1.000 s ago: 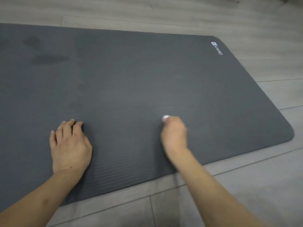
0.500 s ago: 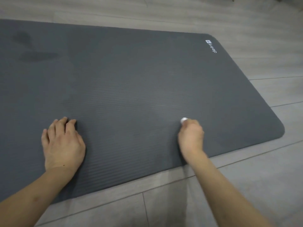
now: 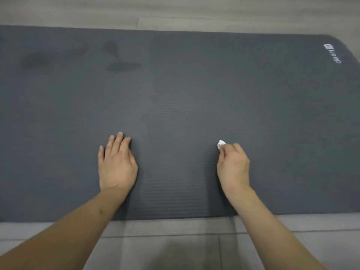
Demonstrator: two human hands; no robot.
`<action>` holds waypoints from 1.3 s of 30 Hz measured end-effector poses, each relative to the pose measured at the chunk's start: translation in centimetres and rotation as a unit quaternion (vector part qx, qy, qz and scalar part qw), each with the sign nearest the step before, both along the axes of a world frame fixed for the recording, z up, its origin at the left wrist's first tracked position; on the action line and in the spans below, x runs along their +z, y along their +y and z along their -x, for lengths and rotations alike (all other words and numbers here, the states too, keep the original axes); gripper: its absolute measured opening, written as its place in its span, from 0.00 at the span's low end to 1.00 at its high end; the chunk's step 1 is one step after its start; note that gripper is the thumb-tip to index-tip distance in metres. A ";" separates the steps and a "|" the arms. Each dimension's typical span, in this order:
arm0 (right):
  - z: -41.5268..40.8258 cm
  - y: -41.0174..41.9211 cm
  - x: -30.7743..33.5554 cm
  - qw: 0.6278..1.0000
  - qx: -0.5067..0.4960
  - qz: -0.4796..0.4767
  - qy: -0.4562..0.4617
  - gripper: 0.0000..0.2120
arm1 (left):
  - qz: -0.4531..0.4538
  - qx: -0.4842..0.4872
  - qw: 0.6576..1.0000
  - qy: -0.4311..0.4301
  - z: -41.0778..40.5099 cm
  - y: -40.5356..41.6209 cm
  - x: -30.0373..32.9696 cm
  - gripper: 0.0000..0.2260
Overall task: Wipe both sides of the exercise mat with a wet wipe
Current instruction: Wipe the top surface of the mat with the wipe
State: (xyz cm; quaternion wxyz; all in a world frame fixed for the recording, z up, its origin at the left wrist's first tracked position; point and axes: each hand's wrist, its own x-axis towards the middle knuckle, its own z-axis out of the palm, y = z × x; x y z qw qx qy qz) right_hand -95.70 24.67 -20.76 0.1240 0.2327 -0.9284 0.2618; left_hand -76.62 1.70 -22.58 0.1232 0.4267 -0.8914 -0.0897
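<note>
A dark grey ribbed exercise mat [image 3: 185,98] lies flat on the floor and fills most of the view, with a white "keep" logo [image 3: 334,55] at its far right corner. My left hand [image 3: 116,164] rests flat on the mat near its front edge, fingers straight. My right hand [image 3: 232,168] grips a small wadded white wet wipe [image 3: 221,144] and holds it against the mat. Only the tip of the wipe shows past my fingers. Darker damp patches [image 3: 116,63] mark the far left part of the mat.
Grey wood-look floor [image 3: 175,242] borders the mat at the front and along the far edge [image 3: 175,14]. My shadow falls on the floor between my forearms.
The view has swung left, so the mat's right end is out of frame. My right hand with the wipe sits closer to my left hand than before. The left hand stays flat.
</note>
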 end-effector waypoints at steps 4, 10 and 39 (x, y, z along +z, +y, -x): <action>-7.5 -8.9 -0.7 0.972 0.234 0.006 -0.037 0.13 | -0.004 0.003 1.000 -0.023 0.2 -0.2 0.0 0.21; 1.0 -13.3 -0.4 0.960 0.276 -0.036 -0.025 0.11 | 0.009 0.007 0.999 -0.041 0.4 -0.1 0.1 0.25; -9.3 -1.9 -0.5 0.962 0.271 -0.035 0.008 0.02 | 0.004 -0.072 0.997 -0.020 -0.2 -0.7 0.1 0.16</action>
